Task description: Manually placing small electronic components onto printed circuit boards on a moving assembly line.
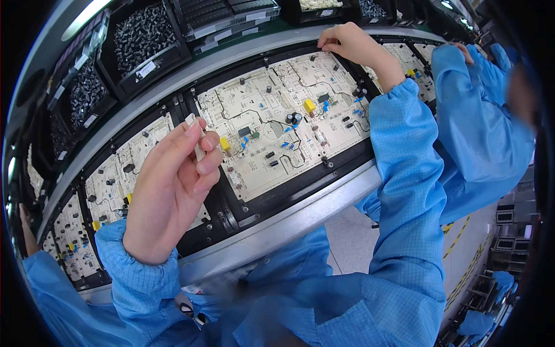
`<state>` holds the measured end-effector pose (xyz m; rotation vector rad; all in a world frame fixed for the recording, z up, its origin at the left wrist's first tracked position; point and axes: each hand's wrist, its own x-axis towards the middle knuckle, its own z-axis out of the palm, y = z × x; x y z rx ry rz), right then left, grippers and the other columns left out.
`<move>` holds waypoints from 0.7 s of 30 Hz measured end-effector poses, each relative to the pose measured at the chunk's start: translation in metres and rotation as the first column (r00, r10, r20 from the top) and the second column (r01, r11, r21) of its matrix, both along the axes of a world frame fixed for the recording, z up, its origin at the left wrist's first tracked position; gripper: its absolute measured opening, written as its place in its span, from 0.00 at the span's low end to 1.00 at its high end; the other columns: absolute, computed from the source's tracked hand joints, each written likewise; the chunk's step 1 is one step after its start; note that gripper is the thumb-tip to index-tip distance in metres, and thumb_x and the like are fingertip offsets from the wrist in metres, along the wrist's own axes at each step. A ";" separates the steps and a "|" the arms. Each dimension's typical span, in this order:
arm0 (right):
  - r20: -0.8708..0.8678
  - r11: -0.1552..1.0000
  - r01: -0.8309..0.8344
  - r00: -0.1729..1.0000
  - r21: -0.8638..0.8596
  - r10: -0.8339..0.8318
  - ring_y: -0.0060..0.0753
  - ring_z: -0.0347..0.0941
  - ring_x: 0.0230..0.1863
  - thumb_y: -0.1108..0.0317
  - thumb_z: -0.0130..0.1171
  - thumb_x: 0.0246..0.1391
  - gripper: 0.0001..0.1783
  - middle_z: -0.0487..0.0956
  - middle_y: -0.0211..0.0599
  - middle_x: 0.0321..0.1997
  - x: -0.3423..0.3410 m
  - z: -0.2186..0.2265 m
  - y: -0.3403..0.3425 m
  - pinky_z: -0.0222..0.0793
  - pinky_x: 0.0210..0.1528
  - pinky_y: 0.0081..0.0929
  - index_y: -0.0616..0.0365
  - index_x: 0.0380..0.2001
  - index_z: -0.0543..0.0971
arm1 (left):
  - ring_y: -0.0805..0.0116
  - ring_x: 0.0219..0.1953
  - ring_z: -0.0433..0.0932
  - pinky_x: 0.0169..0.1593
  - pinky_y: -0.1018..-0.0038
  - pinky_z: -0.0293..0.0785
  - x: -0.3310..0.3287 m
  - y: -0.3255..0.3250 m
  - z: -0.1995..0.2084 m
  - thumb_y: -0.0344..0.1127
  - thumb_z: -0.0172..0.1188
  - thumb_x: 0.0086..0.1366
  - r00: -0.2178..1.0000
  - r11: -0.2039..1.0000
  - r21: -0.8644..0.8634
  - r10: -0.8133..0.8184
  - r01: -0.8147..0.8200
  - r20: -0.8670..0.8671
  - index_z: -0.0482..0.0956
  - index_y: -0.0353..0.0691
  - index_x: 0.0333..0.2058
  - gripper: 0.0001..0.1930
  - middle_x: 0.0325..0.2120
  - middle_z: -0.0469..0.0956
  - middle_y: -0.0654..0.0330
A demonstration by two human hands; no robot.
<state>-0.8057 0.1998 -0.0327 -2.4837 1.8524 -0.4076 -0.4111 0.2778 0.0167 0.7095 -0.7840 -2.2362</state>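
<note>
Pinches a slim pale strip (199, 151) between the thumb and curled fingers of the left hand (165, 194), palm turned inward, above the left side of a cream circuit board (254, 182), with a slight tilt off upright. Reaches with the right hand (359, 49) to the far edge of the same board, thumb and bent forefinger close together; cannot tell whether to call the fingertips bare or closed on a small part. Wears gathered blue cuffs at both wrists. Beneath and between the hands, on the board, yellow blocks (309, 106), dark round capacitors (293, 118) and small blue components (290, 129). Around the board, a black frame (347, 161), with further populated boards (147, 151) to the left and right. Along the near side, a bare metal rail (295, 199). Beyond the far side, a bin of small black parts (144, 37), a tray of dark blocks (231, 10) and a bin of pale pieces (321, 4). Farther right, a co-worker's blue sleeve (462, 84); below, pale floor (352, 237) with striped yellow tape (457, 237).
</note>
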 end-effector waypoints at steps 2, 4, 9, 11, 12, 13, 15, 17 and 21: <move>-0.014 1.000 0.012 1.000 0.004 -0.012 0.35 0.80 0.33 0.74 0.60 0.51 0.09 0.83 0.41 0.31 0.000 0.000 -0.001 0.75 0.38 0.26 0.61 0.36 0.81 | 0.77 0.29 0.63 0.28 0.84 0.60 -0.001 0.000 -0.001 0.34 0.49 0.71 1.000 1.000 -0.001 0.001 -0.001 -0.003 0.68 0.34 0.41 0.09 0.31 0.67 0.62; -0.028 1.000 0.015 0.999 -0.009 -0.015 0.34 0.80 0.32 0.74 0.60 0.51 0.08 0.82 0.41 0.30 -0.002 0.000 0.001 0.75 0.37 0.26 0.61 0.36 0.81 | 0.77 0.29 0.63 0.28 0.83 0.60 -0.001 0.000 -0.002 0.35 0.49 0.71 1.000 1.000 -0.001 0.002 -0.002 -0.007 0.68 0.34 0.42 0.09 0.31 0.68 0.61; -0.003 0.994 -0.010 1.000 -0.106 0.010 0.34 0.80 0.32 0.73 0.60 0.51 0.08 0.82 0.42 0.31 -0.005 0.002 0.003 0.75 0.36 0.25 0.61 0.36 0.81 | 0.76 0.30 0.64 0.28 0.82 0.61 0.000 -0.002 -0.006 0.34 0.49 0.70 0.997 0.999 0.044 -0.017 0.021 -0.070 0.69 0.32 0.44 0.11 0.32 0.69 0.60; 0.018 0.988 -0.018 1.000 -0.156 0.021 0.33 0.80 0.32 0.72 0.60 0.52 0.08 0.82 0.42 0.31 0.003 0.008 0.006 0.74 0.36 0.24 0.61 0.36 0.81 | 0.76 0.30 0.65 0.29 0.82 0.62 0.001 -0.002 -0.006 0.34 0.49 0.70 0.997 0.999 0.051 -0.016 0.019 -0.072 0.69 0.32 0.45 0.12 0.32 0.69 0.60; 0.078 0.983 -0.011 0.997 -0.181 0.025 0.30 0.79 0.33 0.71 0.60 0.54 0.08 0.82 0.41 0.31 0.005 0.013 0.011 0.74 0.37 0.22 0.61 0.37 0.81 | 0.76 0.31 0.65 0.30 0.81 0.62 0.000 -0.001 -0.007 0.34 0.49 0.70 0.997 0.998 0.056 -0.020 0.025 -0.075 0.69 0.31 0.46 0.12 0.33 0.70 0.60; 0.137 0.978 -0.008 0.990 -0.209 0.037 0.28 0.79 0.33 0.70 0.59 0.55 0.09 0.82 0.40 0.32 0.013 0.024 0.019 0.73 0.37 0.21 0.62 0.38 0.80 | 0.76 0.31 0.65 0.30 0.81 0.62 -0.001 0.000 -0.006 0.34 0.49 0.70 0.997 0.999 0.051 -0.008 0.011 -0.072 0.69 0.31 0.46 0.12 0.33 0.70 0.60; 0.394 0.976 0.009 0.916 -0.216 0.079 0.22 0.78 0.38 0.69 0.55 0.60 0.11 0.82 0.34 0.34 0.042 0.045 0.040 0.72 0.41 0.18 0.61 0.43 0.79 | 0.75 0.31 0.66 0.32 0.81 0.63 -0.005 0.001 -0.010 0.34 0.49 0.70 0.999 0.997 0.053 -0.051 0.051 -0.004 0.69 0.29 0.49 0.14 0.33 0.70 0.61; 0.478 0.972 -0.038 0.866 -0.230 0.147 0.22 0.78 0.39 0.70 0.55 0.60 0.11 0.81 0.34 0.37 0.076 0.064 0.063 0.72 0.44 0.18 0.62 0.44 0.79 | 0.77 0.31 0.66 0.31 0.83 0.62 -0.015 0.002 -0.011 0.34 0.48 0.70 0.998 0.998 0.040 -0.057 0.057 0.006 0.69 0.31 0.49 0.14 0.33 0.70 0.62; 0.455 0.924 -0.319 0.805 -0.212 0.382 0.33 0.77 0.40 0.74 0.60 0.51 0.16 0.80 0.39 0.37 0.159 0.077 0.089 0.70 0.43 0.27 0.60 0.45 0.79 | 0.76 0.34 0.68 0.34 0.82 0.66 -0.009 0.003 -0.016 0.34 0.46 0.71 0.994 0.995 -0.022 -0.095 0.094 -0.060 0.71 0.31 0.48 0.14 0.38 0.73 0.61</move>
